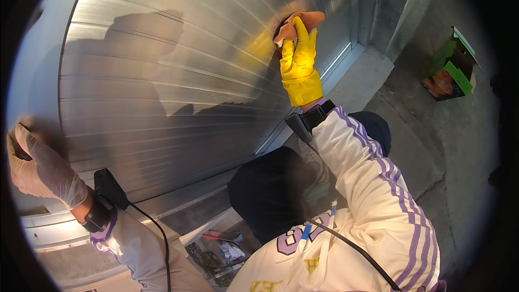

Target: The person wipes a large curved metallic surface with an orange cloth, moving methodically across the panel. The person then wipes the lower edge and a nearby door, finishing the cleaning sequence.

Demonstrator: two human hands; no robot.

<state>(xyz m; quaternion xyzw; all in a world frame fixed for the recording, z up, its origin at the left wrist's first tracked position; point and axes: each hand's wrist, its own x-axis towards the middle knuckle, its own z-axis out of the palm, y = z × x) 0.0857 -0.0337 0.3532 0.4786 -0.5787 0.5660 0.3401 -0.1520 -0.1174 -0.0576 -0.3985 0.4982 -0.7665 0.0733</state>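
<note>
A ribbed metal door panel (162, 89) fills the upper left, with my shadow and blurred reflections on it. My right hand (300, 59), in a yellow rubber glove, presses a folded orange-brown cloth (306, 22) against the panel near its right side. At the far left, my left hand (44, 166) wears a thin, pale translucent glove. Its fingers are spread and curved at the smooth metal door frame (30, 93), with nothing seen in them; whether the fingertips touch the frame is hard to tell.
A green cardboard box (450, 69) with raised flaps stands on the concrete floor (466, 138) at right. A metal sill and concrete step (361, 73) run below the panel. Low by my knees lie a red-handled tool (217, 237) and crumpled white paper (232, 251). Black cables hang from both wrists.
</note>
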